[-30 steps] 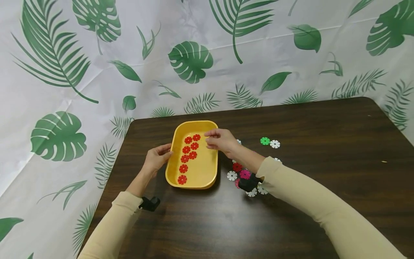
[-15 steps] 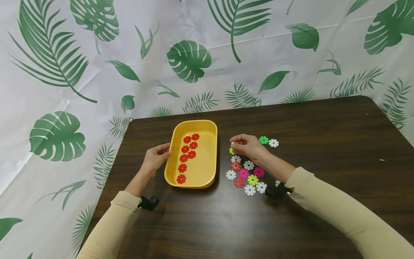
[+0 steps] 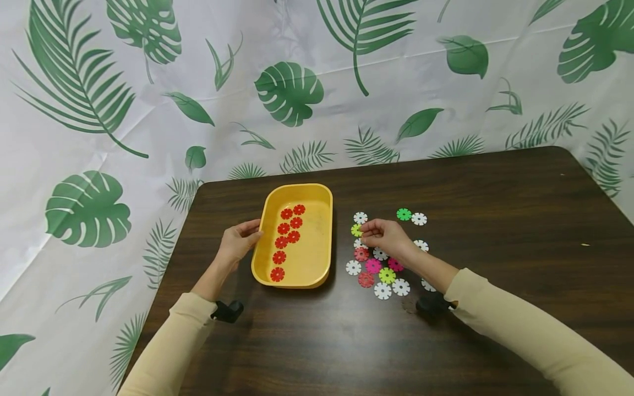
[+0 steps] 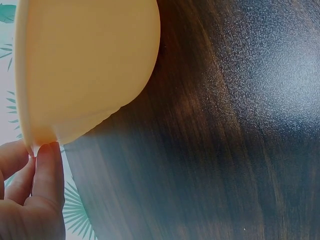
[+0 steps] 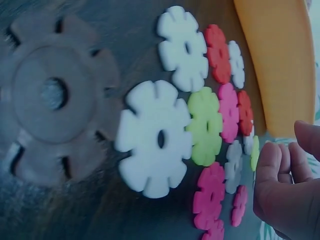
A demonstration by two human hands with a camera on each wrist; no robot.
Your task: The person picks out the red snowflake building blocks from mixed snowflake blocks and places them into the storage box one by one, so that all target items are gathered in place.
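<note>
In the head view my left hand [image 3: 235,245] pinches the left rim of a yellow plastic tray [image 3: 309,272], thumb on one side and fingers on the other. The left wrist view has the same grip on the tray wall [image 4: 90,60]. Inside the tray lie several red notched discs [image 3: 279,257] along its left side. My right hand [image 3: 391,237] hovers over the loose discs, fingertips right by a yellow-green disc [image 3: 356,230] and partly covering a white one. In the right wrist view the right thumb [image 5: 307,136] stands apart from the bent fingers, with nothing visible between them.
White, pink, red and yellow-green discs [image 3: 387,275] lie spread on the dark wooden table [image 3: 317,352]. A green disc [image 3: 404,214] and a white disc [image 3: 419,219] lie farther back. One brown disc [image 5: 30,100] is large in the right wrist view. A leaf-patterned cloth [image 3: 297,33] hangs behind.
My right hand has moved from above the tray rightward to the loose discs, then slightly down toward the yellow-green one. The left hand stays on the tray rim.
</note>
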